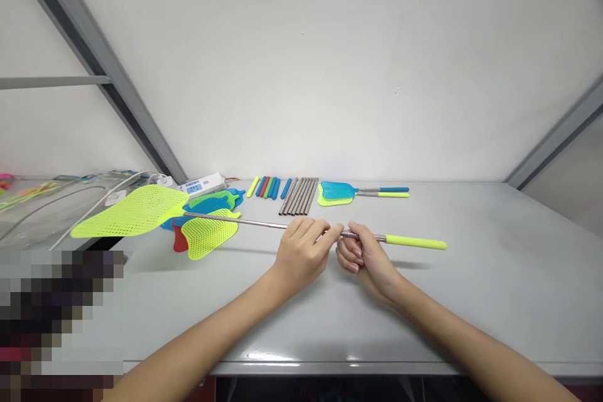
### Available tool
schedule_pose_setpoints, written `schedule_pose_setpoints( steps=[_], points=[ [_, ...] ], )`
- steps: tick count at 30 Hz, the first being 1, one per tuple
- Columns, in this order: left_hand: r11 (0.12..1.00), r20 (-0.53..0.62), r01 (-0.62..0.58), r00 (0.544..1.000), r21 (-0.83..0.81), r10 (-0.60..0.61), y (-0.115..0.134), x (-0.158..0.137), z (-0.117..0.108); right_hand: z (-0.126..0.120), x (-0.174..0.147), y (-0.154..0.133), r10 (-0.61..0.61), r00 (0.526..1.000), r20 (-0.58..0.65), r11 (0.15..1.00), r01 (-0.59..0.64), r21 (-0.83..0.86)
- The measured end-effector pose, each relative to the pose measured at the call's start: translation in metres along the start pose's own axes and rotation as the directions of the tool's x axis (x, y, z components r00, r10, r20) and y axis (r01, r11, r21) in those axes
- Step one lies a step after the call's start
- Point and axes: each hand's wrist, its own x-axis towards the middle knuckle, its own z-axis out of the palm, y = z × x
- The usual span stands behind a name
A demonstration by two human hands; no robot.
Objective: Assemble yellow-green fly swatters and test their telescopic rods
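Note:
Held above the table is a yellow-green fly swatter [134,210] with a stretched-out metal telescopic rod and a yellow-green handle [417,242] on its right end. My left hand [304,248] is closed round the middle of the rod, its fingers over the top. Just to its right, my right hand [365,257] grips the thicker rod section near the handle, fingers curled underneath and thumb on top. Loose swatter heads in blue, green, red and yellow-green [211,235] lie on the table beyond the raised head.
At the back lie several coloured handle sleeves [268,187], a row of metal tubes [299,196] and two swatters with short rods [338,191]. A white power strip [203,184] with cables and plastic bags [44,220] occupy the left. The grey table [494,289] meets a white wall behind.

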Motion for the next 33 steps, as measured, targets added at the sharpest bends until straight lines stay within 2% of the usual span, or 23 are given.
schedule_pose_setpoints(
  steps=[4,11,14,18,21,26,33],
  points=[
    [0.999,0.034,0.024,0.999,0.028,-0.025,0.005,-0.001,0.000,0.002,-0.003,0.006,0.086,0.996,-0.024,0.996,-0.086,0.000],
    [0.996,-0.068,-0.023,0.997,0.081,0.028,-0.008,0.000,0.000,0.009,-0.010,0.005,0.145,0.989,0.041,0.989,-0.145,-0.020],
    [0.991,-0.119,-0.082,0.988,0.103,0.094,-0.018,0.004,0.001,0.014,-0.013,0.003,0.178,0.982,0.068,0.983,-0.180,0.025],
    [0.963,-0.222,-0.214,0.943,0.162,0.247,-0.032,0.010,0.000,0.019,-0.015,0.000,0.189,0.975,0.115,0.979,-0.197,0.061],
    [0.943,-0.200,-0.283,0.928,0.176,0.316,-0.041,0.013,0.001,0.020,-0.014,-0.003,0.168,0.979,0.116,0.983,-0.176,0.058],
    [0.928,-0.111,-0.339,0.927,0.157,0.357,-0.052,0.010,0.007,0.017,-0.013,-0.001,0.201,0.974,0.100,0.969,-0.213,0.126],
    [0.914,-0.128,-0.367,0.912,0.173,0.390,-0.060,0.008,0.007,0.018,-0.014,-0.001,0.184,0.978,0.099,0.972,-0.196,0.132]
  ],
)
